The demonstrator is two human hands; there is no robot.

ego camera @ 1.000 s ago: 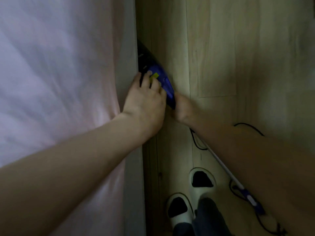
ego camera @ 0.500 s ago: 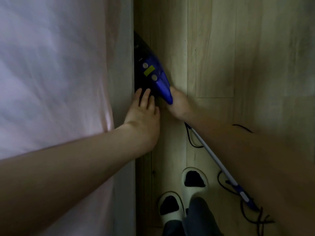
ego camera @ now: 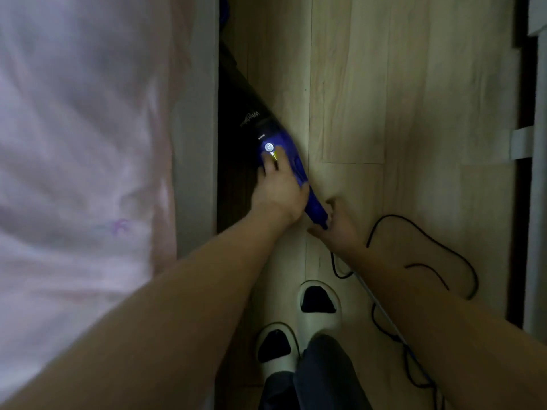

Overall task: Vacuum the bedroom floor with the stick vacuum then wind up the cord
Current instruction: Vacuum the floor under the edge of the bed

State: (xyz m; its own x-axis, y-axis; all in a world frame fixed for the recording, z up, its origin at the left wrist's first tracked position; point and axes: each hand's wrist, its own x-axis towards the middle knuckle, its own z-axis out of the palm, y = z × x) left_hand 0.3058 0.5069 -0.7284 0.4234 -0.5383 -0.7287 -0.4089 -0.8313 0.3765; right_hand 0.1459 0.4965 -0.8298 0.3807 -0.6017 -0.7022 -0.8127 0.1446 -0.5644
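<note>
Count: one vacuum (ego camera: 284, 161), one cord (ego camera: 426, 235), two hands, two slippers, one bed (ego camera: 74, 173).
Vacuum: a blue and black plastic body, tapering toward its handle end, is lying slanted on the floor (ego camera: 414, 99) with its dark front end running under the bed edge; a round white button and a small yellow mark are showing on top, and pale lettering on the black part is too blurred to read.
Left hand (ego camera: 278, 190): it is resting on top of the blue body, fingers laid forward toward the button; its grip is loose, fingers fairly straight and not wrapping the body.
Right hand (ego camera: 337, 223): it is touching the narrow blue rear end; whether its grip is clamped on that end I cannot tell.
Cord: thin, black and round, it is looping across the boards to the right of the right hand, partly crossed by the right forearm.
Tube: a slim pale tube (ego camera: 384, 309) is running back from the right hand, mostly hidden by the forearm.
Floor: pale wood-grain planks with visible seams.
Bed: soft, wrinkled pinkish cover, with a grey side panel.
Slippers (ego camera: 318, 303): white, rounded, with dark socks inside, standing just below the hands.
</note>
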